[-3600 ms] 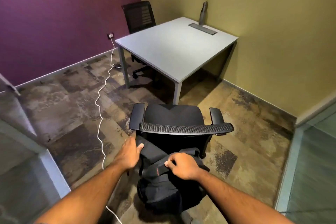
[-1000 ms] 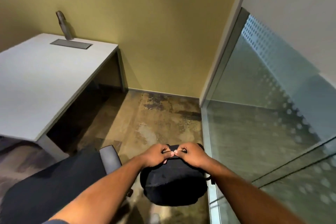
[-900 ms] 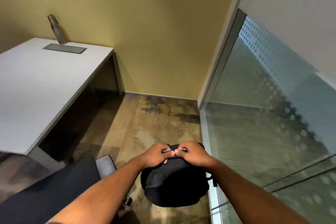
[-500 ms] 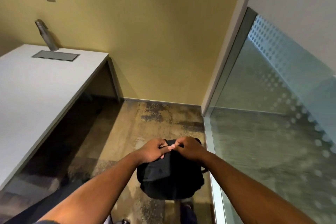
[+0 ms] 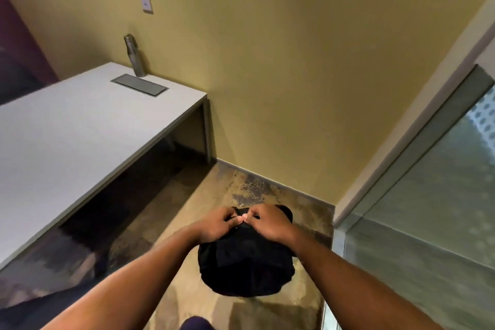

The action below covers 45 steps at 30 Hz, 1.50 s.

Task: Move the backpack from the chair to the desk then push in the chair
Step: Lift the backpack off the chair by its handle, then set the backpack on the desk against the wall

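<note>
The black backpack point(image 5: 245, 265) hangs in the air above the floor, low in the middle of the view. My left hand point(image 5: 217, 225) and my right hand point(image 5: 267, 222) grip its top handle side by side, thumbs touching. The white desk point(image 5: 67, 142) stretches along the left, its near edge to the left of the bag. The chair is out of view.
A metal bottle point(image 5: 134, 56) and a grey cable hatch point(image 5: 139, 85) sit at the desk's far end by the yellow wall. A frosted glass partition point(image 5: 428, 209) closes off the right side. Patterned carpet point(image 5: 241, 190) lies between desk and glass.
My view has swung left and the desk now fills more of the left side. The chair has dropped out of sight. Both hands keep their hold on the hanging backpack.
</note>
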Available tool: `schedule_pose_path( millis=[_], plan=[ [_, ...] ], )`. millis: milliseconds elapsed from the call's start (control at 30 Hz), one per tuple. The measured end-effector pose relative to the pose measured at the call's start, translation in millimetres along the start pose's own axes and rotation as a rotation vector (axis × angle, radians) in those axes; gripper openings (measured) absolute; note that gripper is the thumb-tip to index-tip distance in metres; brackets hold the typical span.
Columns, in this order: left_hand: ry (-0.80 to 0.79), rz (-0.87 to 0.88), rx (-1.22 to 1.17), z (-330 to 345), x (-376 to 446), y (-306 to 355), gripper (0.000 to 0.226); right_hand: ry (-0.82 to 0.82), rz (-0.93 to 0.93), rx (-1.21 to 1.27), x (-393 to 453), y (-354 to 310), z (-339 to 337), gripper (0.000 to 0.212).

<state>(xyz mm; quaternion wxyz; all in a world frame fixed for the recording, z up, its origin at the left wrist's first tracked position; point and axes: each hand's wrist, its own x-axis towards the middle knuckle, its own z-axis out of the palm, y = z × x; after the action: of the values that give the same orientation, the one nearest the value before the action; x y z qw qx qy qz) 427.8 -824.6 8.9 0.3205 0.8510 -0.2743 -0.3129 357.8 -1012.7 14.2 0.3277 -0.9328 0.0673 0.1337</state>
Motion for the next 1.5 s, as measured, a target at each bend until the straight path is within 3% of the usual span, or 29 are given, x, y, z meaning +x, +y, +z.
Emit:
schedule_pose_path(
  millis=[300,467,633,900,1200,1367,1500],
  plan=[
    [0.108,-0.014,0.027,-97,91,-30,0.032,-0.043,-0.141,-0.127,147,-29,-50,0.036],
    [0.032,-0.024,-0.056,-174,134,-45,0.035,-0.034,-0.168,-0.154,228,-65,-75,0.041],
    [0.054,0.008,-0.103,-259,164,-50,0.034,0.023,-0.224,-0.095,291,-118,-108,0.023],
    [0.082,0.082,-0.132,-409,211,-46,0.037,0.073,-0.287,0.1,408,-195,-177,0.041],
    [0.147,0.082,-0.154,-579,280,-28,0.039,0.045,-0.309,0.226,552,-287,-271,0.044],
    [0.202,0.066,-0.078,-668,298,-13,0.048,0.058,-0.375,0.3,612,-346,-317,0.022],
    [0.237,0.073,-0.026,-728,316,-18,0.05,0.083,-0.385,0.356,659,-384,-336,0.02]
  ],
)
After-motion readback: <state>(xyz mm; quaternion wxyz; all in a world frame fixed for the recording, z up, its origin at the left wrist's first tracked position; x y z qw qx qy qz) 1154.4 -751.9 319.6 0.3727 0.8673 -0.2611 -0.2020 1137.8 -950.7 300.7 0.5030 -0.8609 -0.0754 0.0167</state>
